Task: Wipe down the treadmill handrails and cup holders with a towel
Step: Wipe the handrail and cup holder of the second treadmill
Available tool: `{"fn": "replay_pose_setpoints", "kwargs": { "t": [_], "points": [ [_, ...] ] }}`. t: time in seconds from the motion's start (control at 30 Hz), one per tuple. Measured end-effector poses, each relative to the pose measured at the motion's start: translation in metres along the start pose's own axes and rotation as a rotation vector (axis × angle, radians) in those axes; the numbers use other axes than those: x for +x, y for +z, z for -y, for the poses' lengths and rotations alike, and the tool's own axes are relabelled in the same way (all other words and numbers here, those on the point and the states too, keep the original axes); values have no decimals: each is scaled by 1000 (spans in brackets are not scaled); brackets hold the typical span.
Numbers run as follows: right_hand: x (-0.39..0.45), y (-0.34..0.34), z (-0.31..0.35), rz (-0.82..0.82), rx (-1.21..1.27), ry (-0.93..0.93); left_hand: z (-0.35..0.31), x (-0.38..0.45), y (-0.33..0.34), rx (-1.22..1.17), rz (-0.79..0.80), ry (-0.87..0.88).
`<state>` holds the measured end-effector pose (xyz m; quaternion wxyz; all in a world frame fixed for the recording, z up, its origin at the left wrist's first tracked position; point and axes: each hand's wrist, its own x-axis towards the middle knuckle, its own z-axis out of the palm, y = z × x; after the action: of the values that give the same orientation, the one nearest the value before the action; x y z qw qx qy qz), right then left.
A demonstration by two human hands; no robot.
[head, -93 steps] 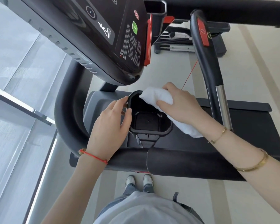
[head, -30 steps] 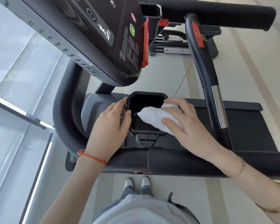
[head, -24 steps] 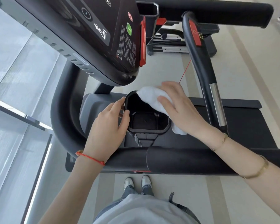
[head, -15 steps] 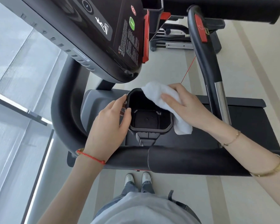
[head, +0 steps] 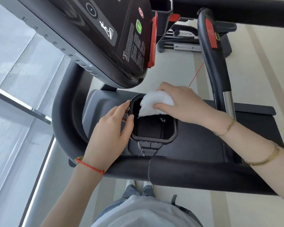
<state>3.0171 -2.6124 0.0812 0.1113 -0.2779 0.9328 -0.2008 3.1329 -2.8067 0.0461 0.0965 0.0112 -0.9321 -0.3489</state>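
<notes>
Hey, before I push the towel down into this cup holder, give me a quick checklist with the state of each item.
1. Towel in hand: ok. The right hand grips the white towel.
2. Towel at the cup holder: ok. It lies over the far rim of the cup holder and hangs partly inside.
3. Holder steadied: ok. The left hand rests on its left rim, fingers straight.
4. Holder free of objects: ok, apart from the towel. The visible dark bottom is bare.
5. Bottom already wiped: cannot tell.
6. Handrail wiped: cannot tell; neither hand is on it.
</notes>
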Motion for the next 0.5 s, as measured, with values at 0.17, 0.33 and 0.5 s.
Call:
{"fn": "replay_pose_setpoints", "kwargs": {
  "t": [0.17, 0.33, 0.5],
  "points": [
    [4, -2, -5, 45, 61, -23, -2, 0, 0, 10, 2, 2],
    [28, 0, 15, 80, -110, -178, 2, 1, 1, 1, 3, 18],
    [23, 1, 8, 44, 4, -56, 1, 0, 0, 2, -3, 7]
  ]
}}
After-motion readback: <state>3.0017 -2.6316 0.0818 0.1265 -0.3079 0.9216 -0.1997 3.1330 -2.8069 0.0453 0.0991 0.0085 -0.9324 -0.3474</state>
